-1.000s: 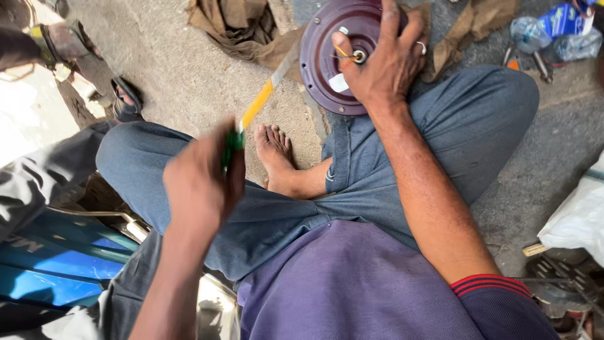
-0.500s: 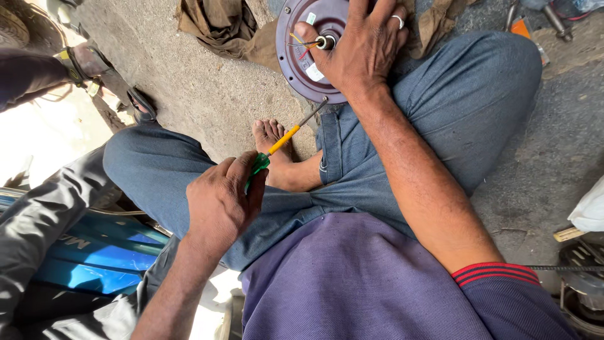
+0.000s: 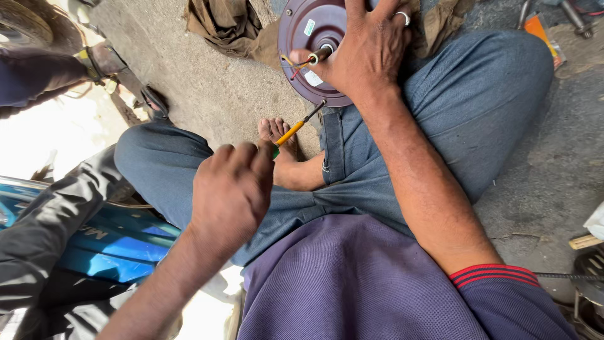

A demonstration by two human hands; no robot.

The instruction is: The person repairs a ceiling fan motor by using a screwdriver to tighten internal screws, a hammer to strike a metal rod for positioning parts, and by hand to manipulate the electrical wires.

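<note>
The left hand is curled into a fist around the handle of a screwdriver. The handle is mostly hidden inside the fist, with a bit of green showing at the top, then a yellow part, then a thin dark metal shaft. The screwdriver is long and thin. It points up and away from the fist, slanting to the right, and its tip touches the lower edge of the motor. The motor is a round, flat, dark purple disc, standing on its edge against the person's right knee. The right hand is spread wide over the front of the motor, fingers open and pressed flat on it, holding it in place. A ring is on one finger. A short shaft sticks out of the middle of the motor, just beside the right thumb, with red and yellow wires next to it. The left wrist is bent back, knuckles up. The right arm reaches straight forward over the jeans. A bare foot lies just past the fist, under the screwdriver.
</note>
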